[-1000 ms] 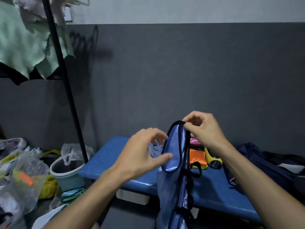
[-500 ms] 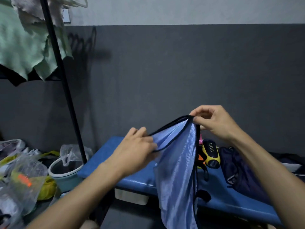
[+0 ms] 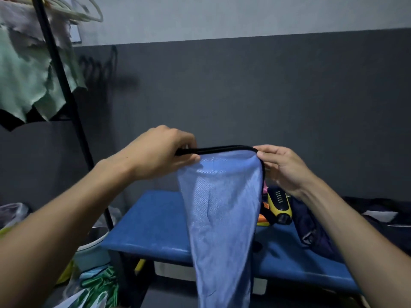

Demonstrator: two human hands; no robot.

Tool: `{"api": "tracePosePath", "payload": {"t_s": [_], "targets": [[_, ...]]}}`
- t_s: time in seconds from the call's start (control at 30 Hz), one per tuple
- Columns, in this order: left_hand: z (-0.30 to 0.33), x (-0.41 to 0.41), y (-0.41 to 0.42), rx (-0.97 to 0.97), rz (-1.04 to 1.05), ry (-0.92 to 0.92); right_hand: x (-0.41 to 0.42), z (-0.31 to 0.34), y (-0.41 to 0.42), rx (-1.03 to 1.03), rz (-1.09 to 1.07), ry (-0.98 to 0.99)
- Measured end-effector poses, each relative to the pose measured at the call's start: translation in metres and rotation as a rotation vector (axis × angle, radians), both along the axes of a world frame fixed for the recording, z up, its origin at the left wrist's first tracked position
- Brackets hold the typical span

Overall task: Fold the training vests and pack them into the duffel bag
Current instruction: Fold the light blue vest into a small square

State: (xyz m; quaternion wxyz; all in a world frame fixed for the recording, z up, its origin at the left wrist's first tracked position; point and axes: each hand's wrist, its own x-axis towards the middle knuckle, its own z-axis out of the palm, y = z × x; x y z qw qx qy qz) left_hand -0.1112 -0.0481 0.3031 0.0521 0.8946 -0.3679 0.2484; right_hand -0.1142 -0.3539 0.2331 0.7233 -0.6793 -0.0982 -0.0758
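Observation:
A light blue mesh training vest (image 3: 222, 207) with black trim hangs in the air over the blue table (image 3: 155, 223). My left hand (image 3: 160, 154) pinches its black top edge at the left end. My right hand (image 3: 282, 167) pinches the same edge at the right corner. The edge is stretched flat between both hands and the cloth drapes down past the table's front. A dark navy duffel bag (image 3: 315, 225) lies on the table's right side, partly behind my right forearm. Orange and pink cloth (image 3: 262, 220) peeks out behind the vest.
A yellow and black device (image 3: 279, 207) lies on the table beside the bag. A black clothes rack pole (image 3: 64, 103) with pale green cloth (image 3: 26, 81) stands at left. A bucket (image 3: 93, 252) and plastic bags (image 3: 89, 292) crowd the floor at left. A dark grey wall is behind.
Both hands have risen and moved apart, pulling the vest's top edge out straight and level. The left hand went from a loose touch to a firm pinch on the trim.

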Motion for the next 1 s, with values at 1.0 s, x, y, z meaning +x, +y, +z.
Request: {"api": "tracePosePath", "payload": {"t_s": [1.0], "targets": [[0.031, 0.027, -0.090, 0.038, -0.189, 0.099, -0.014, -0.074, -0.033, -0.643, 0.204, -0.004]]}}
